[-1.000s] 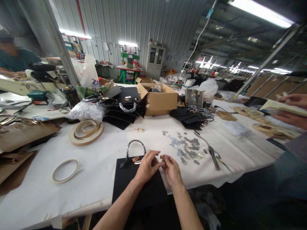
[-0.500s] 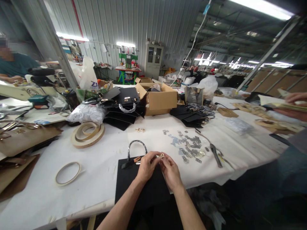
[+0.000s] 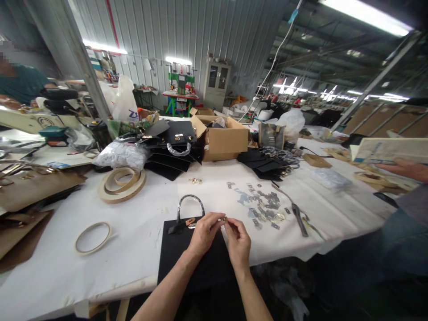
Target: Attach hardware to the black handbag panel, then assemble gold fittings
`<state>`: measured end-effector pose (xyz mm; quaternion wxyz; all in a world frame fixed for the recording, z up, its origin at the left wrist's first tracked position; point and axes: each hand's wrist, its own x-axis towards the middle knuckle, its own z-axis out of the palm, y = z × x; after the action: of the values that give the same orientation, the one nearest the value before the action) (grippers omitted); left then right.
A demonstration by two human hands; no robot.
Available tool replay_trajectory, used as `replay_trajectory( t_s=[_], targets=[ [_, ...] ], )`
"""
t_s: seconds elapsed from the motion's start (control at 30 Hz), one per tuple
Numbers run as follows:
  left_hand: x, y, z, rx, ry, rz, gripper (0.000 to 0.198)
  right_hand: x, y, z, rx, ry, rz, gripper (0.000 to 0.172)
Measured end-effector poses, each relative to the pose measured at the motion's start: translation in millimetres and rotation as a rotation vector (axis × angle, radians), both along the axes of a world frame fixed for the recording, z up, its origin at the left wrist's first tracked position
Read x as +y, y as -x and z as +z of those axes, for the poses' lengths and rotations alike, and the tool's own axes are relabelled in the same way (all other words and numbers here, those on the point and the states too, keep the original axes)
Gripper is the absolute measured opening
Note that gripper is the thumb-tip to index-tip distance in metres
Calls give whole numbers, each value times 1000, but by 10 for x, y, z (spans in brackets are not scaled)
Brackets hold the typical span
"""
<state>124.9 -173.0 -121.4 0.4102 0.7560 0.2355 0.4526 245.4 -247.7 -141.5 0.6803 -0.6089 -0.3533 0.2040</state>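
Note:
A small gold metal fitting (image 3: 224,219) is pinched between the fingertips of my left hand (image 3: 204,232) and my right hand (image 3: 238,240). Its exact kind is too small to make out. Both hands are over a black handbag panel (image 3: 174,258) that lies at the table's front edge. The panel has a wrapped handle loop (image 3: 190,197) at its top, with a silver-coloured fitting and an orange-brown piece (image 3: 190,220) near the loop's base. To the right of my hands lies a scatter of small metal plates (image 3: 267,203).
Tape rolls (image 3: 93,238) lie at left beside brown bags (image 3: 33,187). A cardboard box (image 3: 225,141) stands at the back between stacks of black bag panels (image 3: 267,162). A tool with a dark handle (image 3: 300,218) lies right. Another person's hand (image 3: 408,167) holds papers at far right.
The gold fitting has been turned slightly between my fingertips, and my right fingers have closed in more. At far right, the other person's papers have swung upright.

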Motion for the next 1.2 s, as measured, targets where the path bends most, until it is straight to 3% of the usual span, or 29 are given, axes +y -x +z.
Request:
replay_trajectory(
  t_s=[0.17, 0.37, 0.9, 1.1, 1.2],
  targets=[
    [-7, 7, -47, 12, -76, 4, 28, 2, -13, 10, -12, 38, 42, 30],
    [-17, 14, 1, 35, -57, -12, 26, -8, -40, 74, 42, 50, 143, 27],
    [33, 5, 29, 43, 242, -81, 25, -80, 19, 66, -334, -62, -9, 10],
    [1, 30, 90, 34, 180, -79, 24, -47, -17, 72, 47, 2, 96, 24],
    [-8, 44, 124, 56, 118, -90, 24, -38, -51, 62, 101, 46, 157, 29]
  ],
)
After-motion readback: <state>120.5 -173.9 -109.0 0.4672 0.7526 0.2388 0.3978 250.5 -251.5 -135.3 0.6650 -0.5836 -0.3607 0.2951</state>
